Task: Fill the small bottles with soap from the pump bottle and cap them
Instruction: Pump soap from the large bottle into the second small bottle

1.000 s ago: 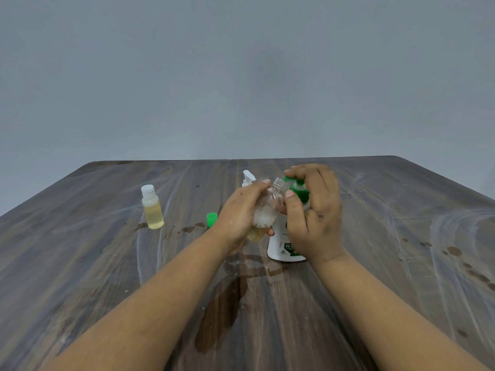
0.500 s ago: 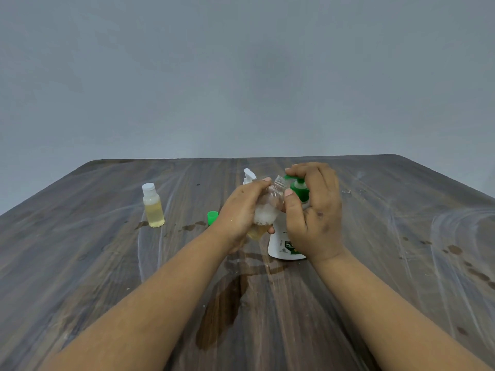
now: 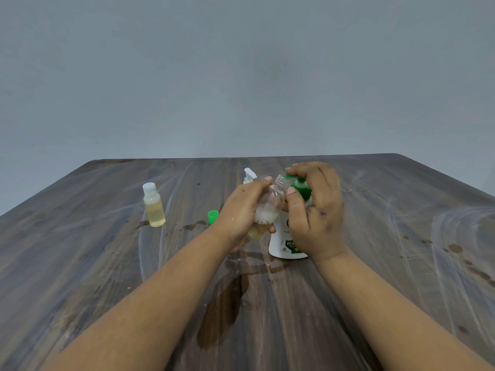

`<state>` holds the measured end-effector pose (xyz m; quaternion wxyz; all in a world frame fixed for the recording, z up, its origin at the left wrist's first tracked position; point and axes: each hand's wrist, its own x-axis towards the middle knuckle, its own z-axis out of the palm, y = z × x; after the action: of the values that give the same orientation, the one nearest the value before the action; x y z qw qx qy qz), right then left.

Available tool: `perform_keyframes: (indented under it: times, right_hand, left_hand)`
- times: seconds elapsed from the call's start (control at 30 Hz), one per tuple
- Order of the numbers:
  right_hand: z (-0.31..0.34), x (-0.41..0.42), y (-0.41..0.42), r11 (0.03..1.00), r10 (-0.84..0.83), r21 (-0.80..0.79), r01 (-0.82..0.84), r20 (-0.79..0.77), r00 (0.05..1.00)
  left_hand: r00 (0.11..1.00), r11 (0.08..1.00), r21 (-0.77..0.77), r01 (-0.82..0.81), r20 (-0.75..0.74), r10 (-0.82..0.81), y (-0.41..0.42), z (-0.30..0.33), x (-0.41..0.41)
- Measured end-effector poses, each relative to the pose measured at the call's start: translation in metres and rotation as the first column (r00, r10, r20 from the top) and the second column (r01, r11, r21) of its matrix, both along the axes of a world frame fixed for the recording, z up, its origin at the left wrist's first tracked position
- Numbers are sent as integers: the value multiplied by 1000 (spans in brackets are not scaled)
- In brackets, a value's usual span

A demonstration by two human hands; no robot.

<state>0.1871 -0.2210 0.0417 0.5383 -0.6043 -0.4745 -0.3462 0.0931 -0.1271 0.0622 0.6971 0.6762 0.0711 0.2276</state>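
Note:
My left hand [image 3: 241,210] grips a small clear bottle [image 3: 269,210], tilted so that its open neck meets the green nozzle of the pump bottle [image 3: 285,241]. Foam and a little yellow soap sit in its lower part. My right hand [image 3: 317,210] curls over the green pump head [image 3: 301,187], fingers on top and thumb at the side. The white pump bottle stands on the table. A capped small bottle [image 3: 154,206] with yellow soap stands at the left. A loose green cap [image 3: 213,217] lies by my left wrist.
A white spray top [image 3: 249,175] of another bottle shows behind my left hand. The dark wooden table [image 3: 401,263] has a wet spill [image 3: 227,303] in front of the pump bottle and small dark drops at the right. A grey wall rises behind.
Both hands and the bottles stay almost where they were. The pump head sits a little higher under my right hand than a second ago.

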Motion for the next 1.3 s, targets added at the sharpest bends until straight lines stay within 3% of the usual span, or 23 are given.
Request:
perform_keyframes:
  times: [1.3]
  right_hand:
    - [0,-3,-2,1000,-7,-28,7,12,1000]
  left_hand:
    - [1000,1000,-10,8,14,-8,2,-1,1]
